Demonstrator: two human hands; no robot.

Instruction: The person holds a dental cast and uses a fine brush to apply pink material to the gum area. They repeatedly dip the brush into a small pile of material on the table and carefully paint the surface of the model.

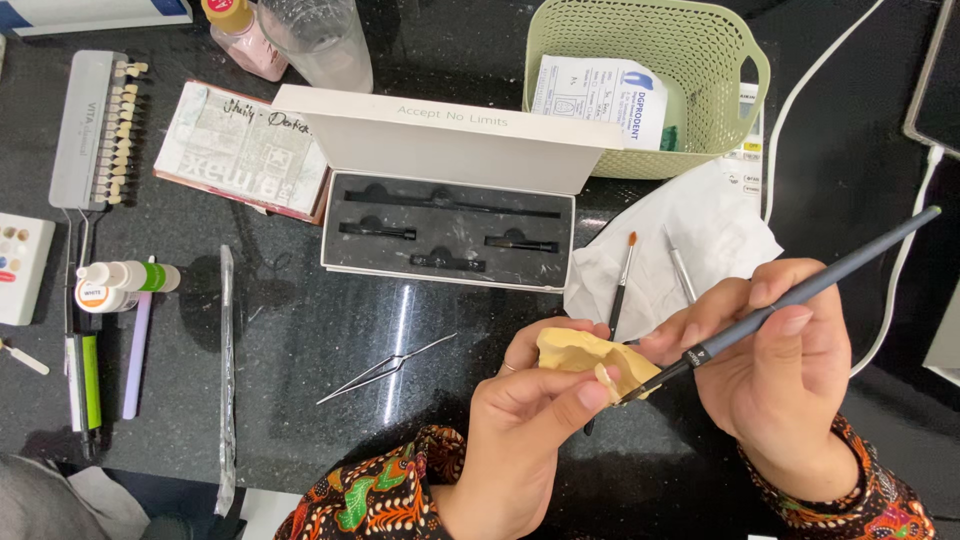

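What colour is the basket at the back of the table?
The basket is pale green, seen best in the head view.

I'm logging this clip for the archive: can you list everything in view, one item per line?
dental model: 1, yellow, pinched in the left hand
grey brush: 1, in the right hand, tip at the model
open case: 1, white with black insert, centre
tweezers: 1, metal, on the counter
tissue: 1, white, under a spare brush and a metal tool
basket: 1, pale green, top right
shade guide: 1, grey with tooth tabs, left
small bottle: 1, white and green, left
cable: 1, white, right
left hand: grip on the model
right hand: grip on the brush
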